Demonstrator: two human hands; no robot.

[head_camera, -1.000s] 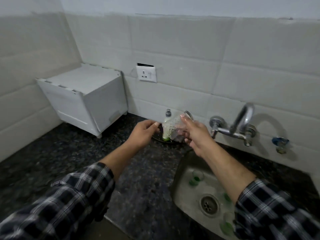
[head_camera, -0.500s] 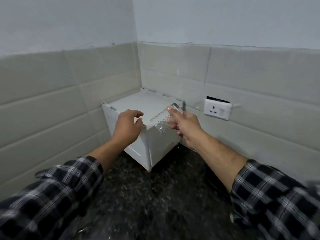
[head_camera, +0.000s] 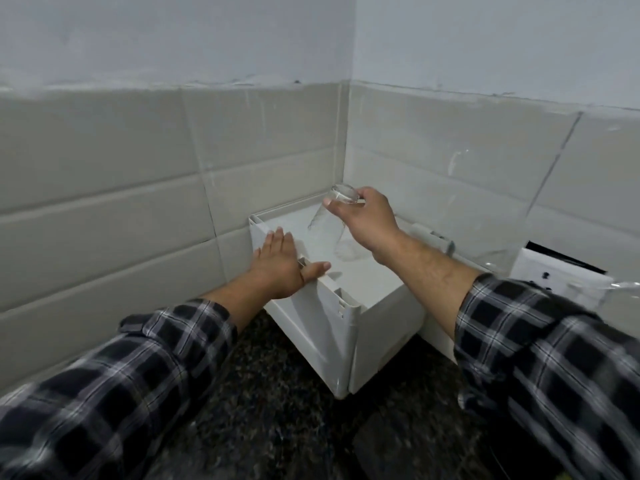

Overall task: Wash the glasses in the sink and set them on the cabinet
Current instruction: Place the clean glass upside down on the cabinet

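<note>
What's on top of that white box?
On the white cabinet, the left hand rests flat at the near edge. The right hand holds a clear glass upside down, tilted, over it; whether its rim touches is unclear. The hands hide the surface beneath them.

A dark speckled stone countertop (head_camera: 277,427) runs in front of you into the tiled corner. Directly on it stands a white box-shaped plastic cabinet (head_camera: 381,313), close to both walls, with one corner turned toward you. Your left hand (head_camera: 280,268) lies flat on the cabinet's top at its near left edge, fingers straight. A clear drinking glass (head_camera: 332,230), upside down and tilted, hangs from your right hand (head_camera: 367,220) with its mouth low over that top; whether the rim touches cannot be told.
</note>
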